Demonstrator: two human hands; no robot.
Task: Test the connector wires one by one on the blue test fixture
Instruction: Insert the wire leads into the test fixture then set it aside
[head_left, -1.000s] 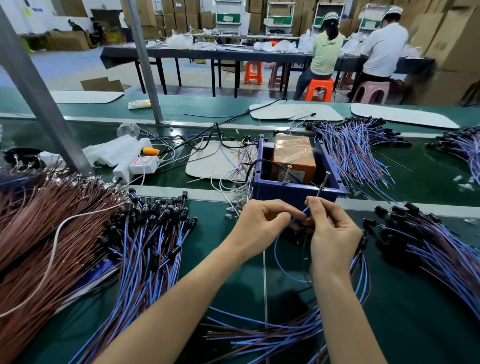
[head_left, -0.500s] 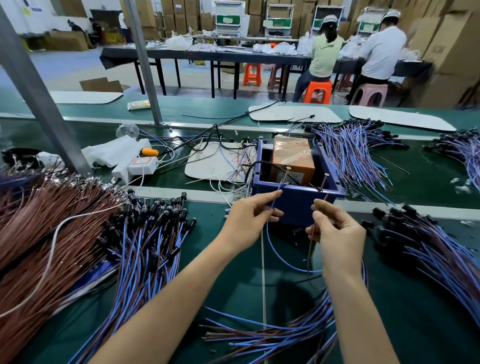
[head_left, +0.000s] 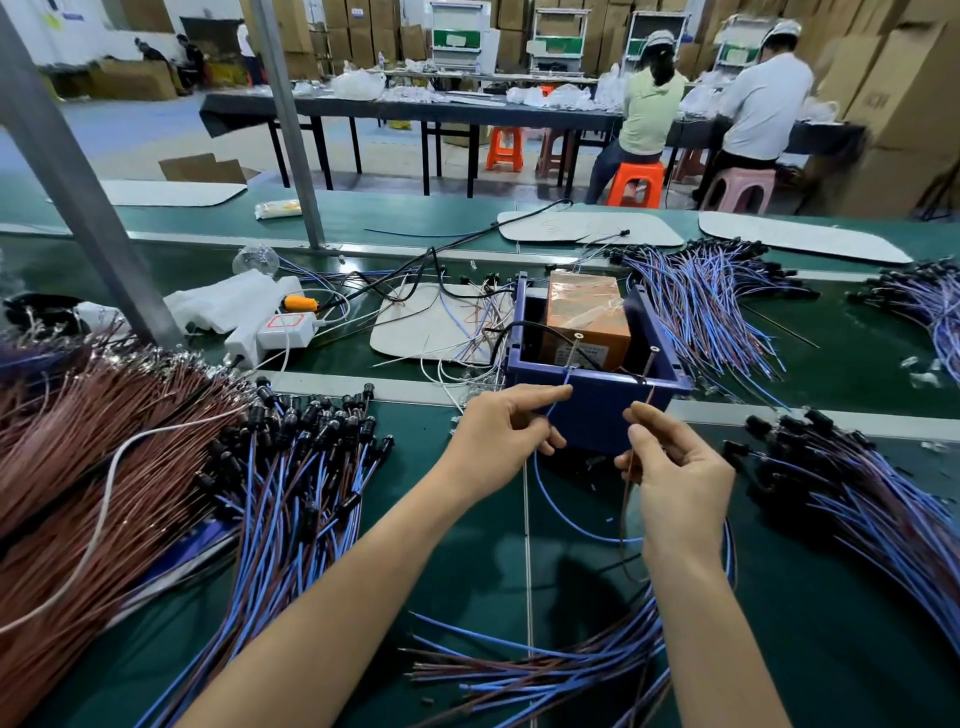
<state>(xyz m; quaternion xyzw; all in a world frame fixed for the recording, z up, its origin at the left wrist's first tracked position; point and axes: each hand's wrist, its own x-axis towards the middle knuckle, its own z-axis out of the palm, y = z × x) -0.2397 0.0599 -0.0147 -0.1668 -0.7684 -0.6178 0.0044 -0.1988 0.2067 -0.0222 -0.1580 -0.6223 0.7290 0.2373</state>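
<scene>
Blue wire (head_left: 537, 480) and brown wire (head_left: 626, 499) reach fixture (head_left: 597, 415) rim.

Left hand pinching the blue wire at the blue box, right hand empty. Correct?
Not quite. The left hand does pinch the blue wire at the blue box, but the right hand is not empty: it pinches a brown wire, raised toward the box's rim. The head view shows it.
</scene>
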